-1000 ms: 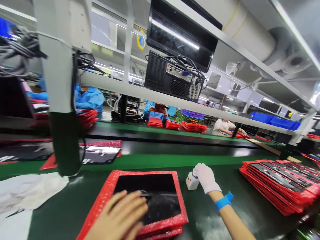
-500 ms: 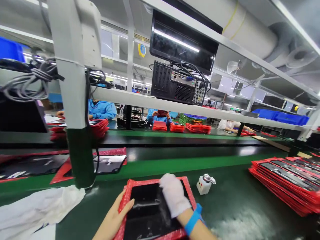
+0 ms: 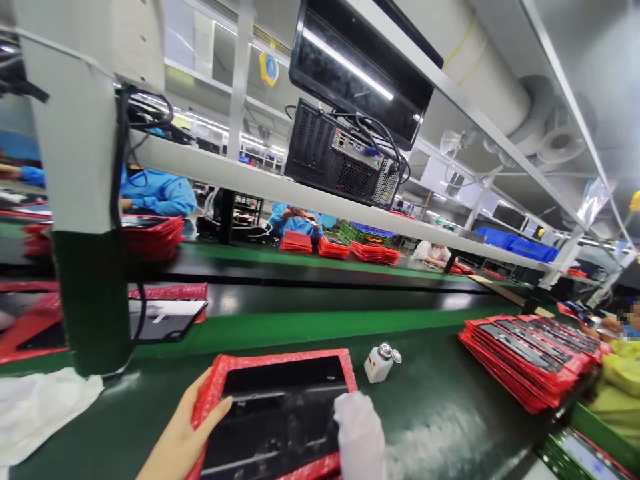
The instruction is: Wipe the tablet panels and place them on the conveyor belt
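A black flat screen panel [image 3: 280,413] with a glossy, smudged face lies on red bubble wrap [image 3: 215,373] at the front of the bench. My left hand [image 3: 187,427] grips its left edge, thumb on top and fingers beneath the wrap. White cloth or a glove covers my right hand [image 3: 363,437], which is at the panel's right edge; its fingers are hidden under the white fabric. Just beyond the panel's right corner stands a small white dispenser bottle [image 3: 379,365] with its metal lid flipped up.
On the right is a tall stack of red-wrapped panels [image 3: 530,360], with a person in yellow [image 3: 620,373] beside it. A white cloth [image 3: 45,413] lies at left near a post [image 3: 95,300]. Overhead runs a shelf [image 3: 320,200] bearing a computer [image 3: 345,157]. Co-workers sit across the bench.
My right hand has slid from the upper middle of the panel down to its right edge. The camera has turned right and tilted. My left hand keeps its grip.
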The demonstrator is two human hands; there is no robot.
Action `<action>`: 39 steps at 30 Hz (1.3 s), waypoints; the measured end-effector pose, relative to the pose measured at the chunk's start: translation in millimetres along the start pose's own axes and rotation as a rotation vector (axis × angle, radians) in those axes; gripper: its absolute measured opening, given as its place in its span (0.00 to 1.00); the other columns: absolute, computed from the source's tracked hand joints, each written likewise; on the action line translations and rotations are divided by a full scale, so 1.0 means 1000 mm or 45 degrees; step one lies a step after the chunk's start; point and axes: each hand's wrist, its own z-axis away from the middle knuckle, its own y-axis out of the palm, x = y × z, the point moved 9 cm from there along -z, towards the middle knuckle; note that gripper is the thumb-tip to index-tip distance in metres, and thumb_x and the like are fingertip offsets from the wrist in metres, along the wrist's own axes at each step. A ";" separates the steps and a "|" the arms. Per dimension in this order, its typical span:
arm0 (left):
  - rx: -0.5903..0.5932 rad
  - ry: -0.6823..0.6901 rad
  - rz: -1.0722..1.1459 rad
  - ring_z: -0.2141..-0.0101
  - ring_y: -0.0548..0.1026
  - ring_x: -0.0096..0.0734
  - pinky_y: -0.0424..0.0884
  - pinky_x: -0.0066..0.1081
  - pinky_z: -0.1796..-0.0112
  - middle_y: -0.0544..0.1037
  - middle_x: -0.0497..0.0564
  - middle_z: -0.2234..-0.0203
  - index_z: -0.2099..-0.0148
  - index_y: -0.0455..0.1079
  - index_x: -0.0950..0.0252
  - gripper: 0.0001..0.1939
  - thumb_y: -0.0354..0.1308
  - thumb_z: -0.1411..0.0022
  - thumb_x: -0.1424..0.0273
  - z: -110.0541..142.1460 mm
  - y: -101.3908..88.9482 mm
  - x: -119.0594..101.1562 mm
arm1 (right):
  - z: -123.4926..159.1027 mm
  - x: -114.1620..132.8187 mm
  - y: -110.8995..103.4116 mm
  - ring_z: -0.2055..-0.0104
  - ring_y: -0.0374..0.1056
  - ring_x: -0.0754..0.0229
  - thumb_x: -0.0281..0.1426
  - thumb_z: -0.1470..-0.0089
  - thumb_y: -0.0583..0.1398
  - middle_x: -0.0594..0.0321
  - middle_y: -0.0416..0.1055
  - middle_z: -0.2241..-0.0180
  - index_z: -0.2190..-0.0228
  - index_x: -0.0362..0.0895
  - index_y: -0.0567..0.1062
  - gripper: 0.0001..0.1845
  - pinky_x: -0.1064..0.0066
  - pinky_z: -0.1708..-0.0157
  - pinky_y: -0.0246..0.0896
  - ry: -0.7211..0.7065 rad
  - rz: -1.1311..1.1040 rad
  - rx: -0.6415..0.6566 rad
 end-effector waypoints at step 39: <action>0.342 -0.605 0.793 0.72 0.81 0.46 0.75 0.38 0.71 0.82 0.56 0.74 0.64 0.75 0.65 0.17 0.66 0.52 0.57 0.056 0.039 -0.060 | -0.068 0.089 -0.100 0.77 0.60 0.62 0.28 0.36 0.45 0.65 0.68 0.80 0.79 0.47 0.69 0.22 0.67 0.74 0.51 -0.728 -0.442 -0.143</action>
